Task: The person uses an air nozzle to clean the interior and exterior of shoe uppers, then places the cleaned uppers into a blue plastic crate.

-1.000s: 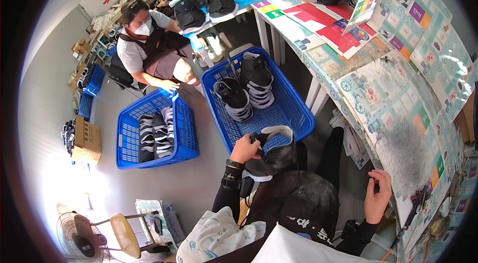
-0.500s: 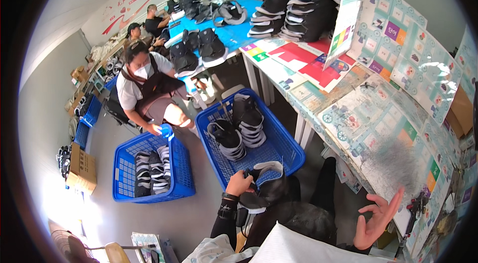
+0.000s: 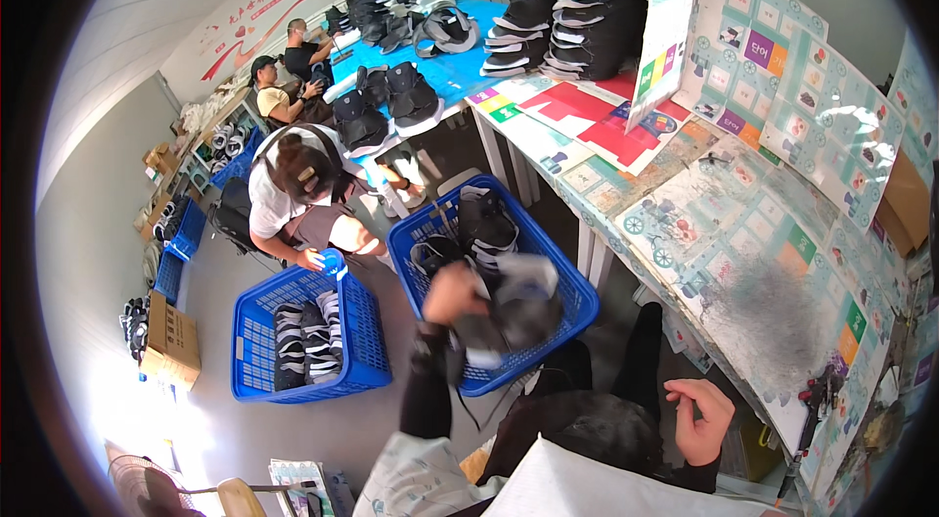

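Observation:
My left hand (image 3: 455,294), smeared by motion, is closed on the edge of a dark cap (image 3: 529,310) with a pale brim. Hand and cap are over the near part of a large blue plastic basket (image 3: 577,314). Inside that basket stand two stacks of black caps with white-edged brims; the right stack (image 3: 486,224) shows well, while my hand partly covers the left stack (image 3: 437,253). Off to the right, beside the table edge, my right hand (image 3: 700,419) hangs in the air with its fingers loosely curled in and nothing seen in them.
Left of the basket, a seated co-worker (image 3: 298,175) rests a hand on a second blue basket (image 3: 367,341) holding rows of caps. A patterned worktable (image 3: 675,224) with a dark smudge runs along my right. Cap stacks (image 3: 592,18) stand on the far blue table (image 3: 469,18).
My left hand has carried the cap forward from my lap to over the basket. My right hand has drawn in from spread fingers to curled ones. The co-worker's head has bent down.

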Demonstrator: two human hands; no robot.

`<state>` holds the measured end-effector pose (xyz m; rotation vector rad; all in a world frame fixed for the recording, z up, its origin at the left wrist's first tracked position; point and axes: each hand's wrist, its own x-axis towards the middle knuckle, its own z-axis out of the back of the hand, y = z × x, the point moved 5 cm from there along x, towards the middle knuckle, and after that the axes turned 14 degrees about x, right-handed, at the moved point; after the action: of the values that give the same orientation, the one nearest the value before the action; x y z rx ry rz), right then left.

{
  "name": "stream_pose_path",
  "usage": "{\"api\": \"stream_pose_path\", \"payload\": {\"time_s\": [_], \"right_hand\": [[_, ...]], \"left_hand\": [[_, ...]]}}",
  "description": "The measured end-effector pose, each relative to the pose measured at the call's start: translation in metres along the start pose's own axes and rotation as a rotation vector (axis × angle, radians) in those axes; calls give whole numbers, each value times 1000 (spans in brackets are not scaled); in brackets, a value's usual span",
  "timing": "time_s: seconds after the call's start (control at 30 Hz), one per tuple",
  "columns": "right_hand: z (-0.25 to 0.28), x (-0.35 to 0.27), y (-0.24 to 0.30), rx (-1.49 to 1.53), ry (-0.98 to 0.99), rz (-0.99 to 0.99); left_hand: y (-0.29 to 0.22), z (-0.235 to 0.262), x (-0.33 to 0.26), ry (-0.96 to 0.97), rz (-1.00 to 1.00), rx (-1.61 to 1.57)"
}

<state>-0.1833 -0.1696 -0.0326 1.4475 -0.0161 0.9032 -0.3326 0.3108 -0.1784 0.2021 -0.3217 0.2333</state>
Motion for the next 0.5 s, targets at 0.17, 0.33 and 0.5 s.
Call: {"api": "stream_pose_path", "payload": {"time_s": [0.17,0.33,0.5], "right_hand": [[13,-6,7,43,41,31],[29,-27,4,7,-91,-7],[32,-47,8,46,-65,-52]], "left_hand": [[248,260,158,-705,542,-161],[120,449,206,-1127,425,-273],[24,399,127,-899,297,-380]]}}
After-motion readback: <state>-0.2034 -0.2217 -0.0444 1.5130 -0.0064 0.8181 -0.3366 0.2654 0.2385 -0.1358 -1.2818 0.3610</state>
